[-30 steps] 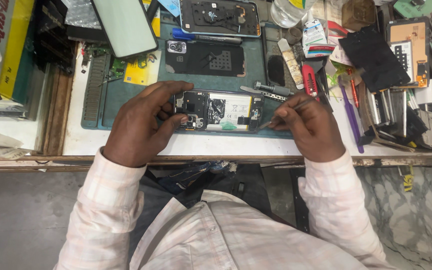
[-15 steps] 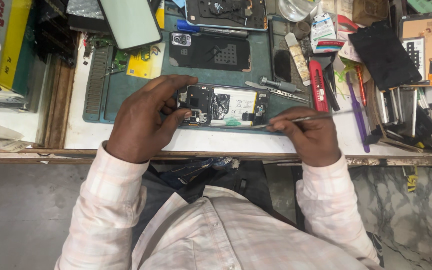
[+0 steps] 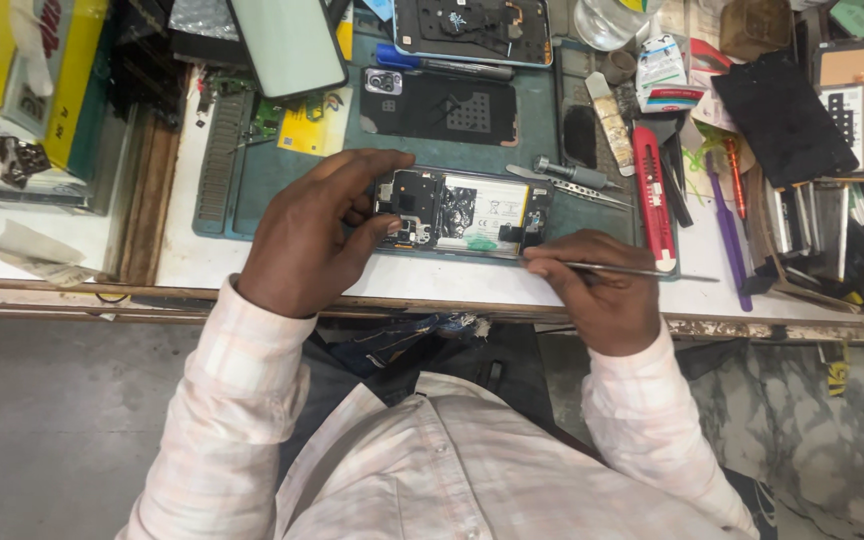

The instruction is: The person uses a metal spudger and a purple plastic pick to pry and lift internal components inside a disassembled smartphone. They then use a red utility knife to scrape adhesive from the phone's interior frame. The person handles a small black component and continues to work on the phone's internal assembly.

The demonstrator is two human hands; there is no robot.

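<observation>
Opened smartphone [image 3: 462, 212], back cover off, battery & boards showing, lies flat on green work mat [image 3: 282, 170] near front edge of bench. Left hand [image 3: 317, 235] curls round phone's left end, thumb & fingers pressed on it, steadying it. Right hand [image 3: 597, 290] closed in a pinch on thin metal tweezers [image 3: 632, 271]; tip sits at phone's lower right corner, other end points right. Just behind phone: screwdriver [image 3: 564, 172], black back cover [image 3: 444, 108]. Red utility knife [image 3: 652, 195] to the right.
</observation>
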